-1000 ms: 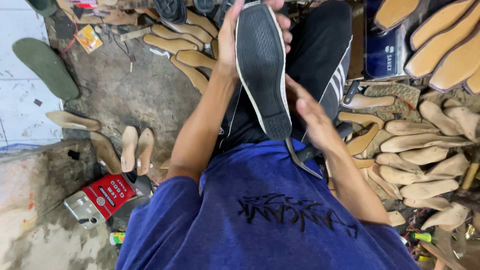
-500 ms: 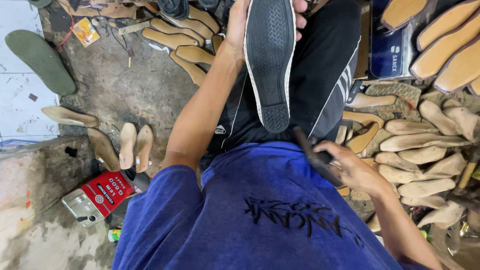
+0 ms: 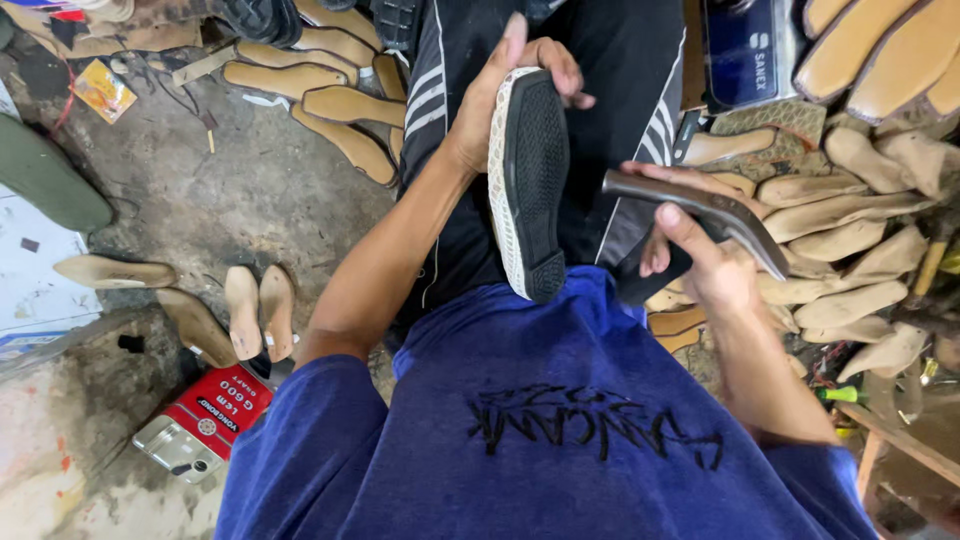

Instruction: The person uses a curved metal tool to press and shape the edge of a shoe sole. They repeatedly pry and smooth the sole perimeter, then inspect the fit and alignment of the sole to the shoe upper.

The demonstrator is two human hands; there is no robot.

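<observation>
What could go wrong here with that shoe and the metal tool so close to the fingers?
The left hand grips the black shoe with fingers curled over its edge, so a swing of the metal tool in the right hand might hit them. The shoe is propped over the lap, where a slipping tool might strike the leg.

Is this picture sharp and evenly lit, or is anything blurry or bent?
Head view: soft, even light, no harsh glare; the shoe and left hand look sharp; the tool in the right hand is slightly soft; wide-lens stretching shows at the edges.
</observation>
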